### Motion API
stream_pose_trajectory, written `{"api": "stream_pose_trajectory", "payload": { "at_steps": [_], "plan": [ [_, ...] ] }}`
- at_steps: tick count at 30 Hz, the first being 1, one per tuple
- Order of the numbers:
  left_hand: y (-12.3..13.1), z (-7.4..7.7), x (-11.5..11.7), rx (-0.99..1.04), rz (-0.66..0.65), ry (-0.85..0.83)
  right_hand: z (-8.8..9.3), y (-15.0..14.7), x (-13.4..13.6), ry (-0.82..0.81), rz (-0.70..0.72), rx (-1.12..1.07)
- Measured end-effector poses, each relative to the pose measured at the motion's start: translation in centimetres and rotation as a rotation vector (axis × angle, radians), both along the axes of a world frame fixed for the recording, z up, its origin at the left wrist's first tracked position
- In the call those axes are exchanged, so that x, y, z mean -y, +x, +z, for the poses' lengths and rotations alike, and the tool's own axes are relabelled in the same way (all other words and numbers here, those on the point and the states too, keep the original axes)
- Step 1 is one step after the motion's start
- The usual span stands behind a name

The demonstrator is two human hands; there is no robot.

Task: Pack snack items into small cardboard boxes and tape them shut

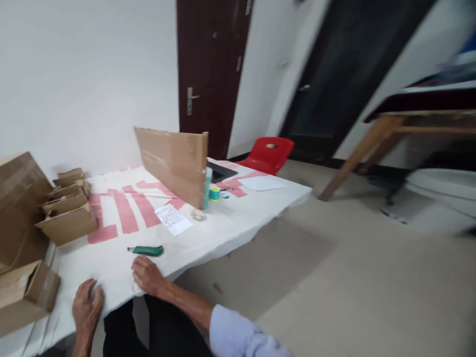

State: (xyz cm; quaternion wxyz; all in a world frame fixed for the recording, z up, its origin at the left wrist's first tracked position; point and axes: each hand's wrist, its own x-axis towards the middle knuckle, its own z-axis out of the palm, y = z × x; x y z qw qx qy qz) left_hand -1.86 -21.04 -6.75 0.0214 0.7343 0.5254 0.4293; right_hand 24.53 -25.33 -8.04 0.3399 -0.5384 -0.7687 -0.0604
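Head view: both of the wearer's hands at the near edge of the worktop [219,224], which has a white cover w/ pinkish-red markings [124,210]. L hand [87,308] rests by the edge, thumb apart from fingers; its grip is open, nothing seen in it. Nearest thing is the small cardboard box [43,292] to its left, not touching. R hand [147,275] lies on the edge too, fingers bent; can't tell if its grip is closed on the cover or just resting.

Green cutter [147,251] lies flat on the worktop just beyond R hand's fingers, dark tip pointing L, handle end R; it's not in either hand.

Past the cutter: handwritten note [173,220], then a small beige bundle (blurry) [198,214] just R of it. Big cardboard panel [171,161] stands upright on its edge behind these. Teal tape roll [214,194] near its R end; flat black item [222,171] beyond, white sheet [263,183] towards the far R corner.

Far L: open cardboard boxes [72,220] in a row, next to a larger cardboard piece [20,198]. Red chair [266,152] at the worktop's far end, dark red door [208,64] behind. R side of the room's blurred.
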Motion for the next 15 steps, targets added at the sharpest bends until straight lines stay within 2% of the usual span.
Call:
{"api": "stream_pose_trajectory", "payload": {
  "at_steps": [5,9,12,15],
  "plan": [
    [0.7,-0.8,1.3,-0.004,0.033,0.022,-0.2,3.5,-0.1,-0.024,-0.139,-0.076],
    [0.6,-1.9,1.3,0.011,0.041,0.026,-0.3,6.2,-1.2,-0.132,-0.244,-0.018],
    [0.4,-2.6,0.9,0.019,0.060,0.024,-0.6,7.1,-1.9,-0.196,-0.253,0.007],
    [0.0,-3.2,0.3,0.035,0.066,0.001,-0.7,7.2,-2.4,-0.184,-0.266,0.009]
  ]
}}
